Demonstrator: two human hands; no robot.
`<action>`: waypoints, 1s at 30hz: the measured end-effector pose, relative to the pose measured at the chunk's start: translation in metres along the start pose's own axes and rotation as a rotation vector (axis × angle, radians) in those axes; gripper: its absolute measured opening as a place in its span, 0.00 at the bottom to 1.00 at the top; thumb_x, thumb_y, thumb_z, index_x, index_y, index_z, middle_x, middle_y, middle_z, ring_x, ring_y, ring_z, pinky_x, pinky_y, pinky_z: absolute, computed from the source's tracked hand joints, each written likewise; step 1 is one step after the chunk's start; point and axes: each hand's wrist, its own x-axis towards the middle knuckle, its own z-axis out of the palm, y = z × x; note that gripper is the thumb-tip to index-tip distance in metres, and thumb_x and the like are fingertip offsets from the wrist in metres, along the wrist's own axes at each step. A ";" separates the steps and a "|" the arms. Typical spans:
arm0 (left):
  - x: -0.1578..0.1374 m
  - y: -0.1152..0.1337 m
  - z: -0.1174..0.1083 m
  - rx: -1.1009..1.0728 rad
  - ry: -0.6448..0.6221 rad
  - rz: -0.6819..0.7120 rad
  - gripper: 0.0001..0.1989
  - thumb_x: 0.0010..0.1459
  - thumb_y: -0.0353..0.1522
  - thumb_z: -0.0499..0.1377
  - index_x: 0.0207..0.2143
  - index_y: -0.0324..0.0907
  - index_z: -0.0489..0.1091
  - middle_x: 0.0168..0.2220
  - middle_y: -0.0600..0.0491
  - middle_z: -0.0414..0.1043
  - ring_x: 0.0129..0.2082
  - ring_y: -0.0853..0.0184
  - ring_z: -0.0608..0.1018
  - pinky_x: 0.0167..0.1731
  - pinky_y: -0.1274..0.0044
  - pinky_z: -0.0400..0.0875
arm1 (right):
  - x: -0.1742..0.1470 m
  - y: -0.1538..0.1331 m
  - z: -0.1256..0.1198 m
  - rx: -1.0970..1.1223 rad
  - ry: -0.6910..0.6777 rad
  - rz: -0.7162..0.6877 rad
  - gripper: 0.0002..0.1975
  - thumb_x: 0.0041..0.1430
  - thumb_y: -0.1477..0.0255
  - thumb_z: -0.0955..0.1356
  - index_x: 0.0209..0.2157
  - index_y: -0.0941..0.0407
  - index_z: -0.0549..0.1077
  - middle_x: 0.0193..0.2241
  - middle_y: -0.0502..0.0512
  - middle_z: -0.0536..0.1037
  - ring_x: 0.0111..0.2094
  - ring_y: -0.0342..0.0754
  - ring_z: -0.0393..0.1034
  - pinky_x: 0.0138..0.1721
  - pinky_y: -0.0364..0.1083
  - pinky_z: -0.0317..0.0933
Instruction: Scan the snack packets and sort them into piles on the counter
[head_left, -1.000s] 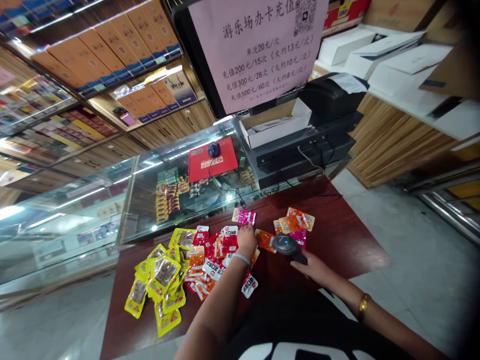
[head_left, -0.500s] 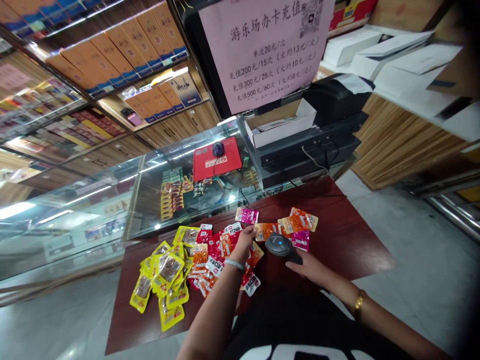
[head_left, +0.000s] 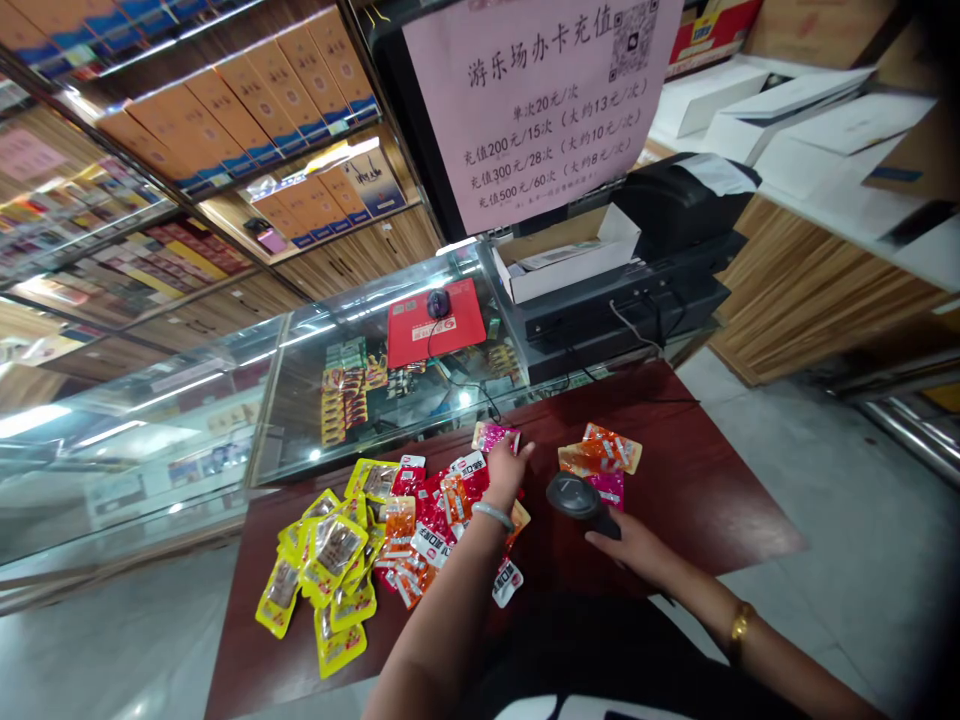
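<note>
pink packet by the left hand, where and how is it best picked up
Probably pinch the pink packet by its near edge, thumb and fingers coming from the person's own side: it looks thin and lies flat just beyond the left hand, while the glass case behind it leaves less room there.

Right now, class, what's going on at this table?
A person's right hand holds a dark handheld scanner above the table. Their left hand is at a pink packet near the glass counter; whether it grips is unclear. Yellow packets and a red-and-orange pile lie left, a smaller packet group right.
</note>
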 end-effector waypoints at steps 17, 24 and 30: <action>0.053 -0.004 -0.059 0.940 -0.044 0.196 0.11 0.56 0.36 0.59 0.40 0.40 0.73 0.38 0.42 0.77 0.46 0.55 0.75 0.47 0.68 0.65 | 0.007 0.006 0.005 0.020 0.066 0.073 0.32 0.50 0.56 0.71 0.51 0.63 0.72 0.45 0.66 0.80 0.47 0.62 0.73 0.52 0.58 0.64; 0.024 -0.022 -0.035 -0.122 -0.027 -0.001 0.08 0.51 0.36 0.62 0.28 0.41 0.68 0.24 0.55 0.72 0.24 0.70 0.74 0.27 0.79 0.67 | 0.008 -0.006 0.011 0.022 0.057 0.003 0.30 0.51 0.59 0.72 0.53 0.60 0.71 0.51 0.65 0.78 0.51 0.63 0.71 0.56 0.60 0.61; -0.011 -0.024 -0.013 -0.441 -0.053 -0.046 0.11 0.47 0.38 0.63 0.26 0.40 0.66 0.21 0.57 0.68 0.20 0.73 0.69 0.23 0.81 0.64 | -0.002 -0.005 0.014 -0.012 0.046 -0.002 0.28 0.53 0.60 0.71 0.53 0.59 0.71 0.47 0.62 0.80 0.48 0.62 0.74 0.54 0.59 0.63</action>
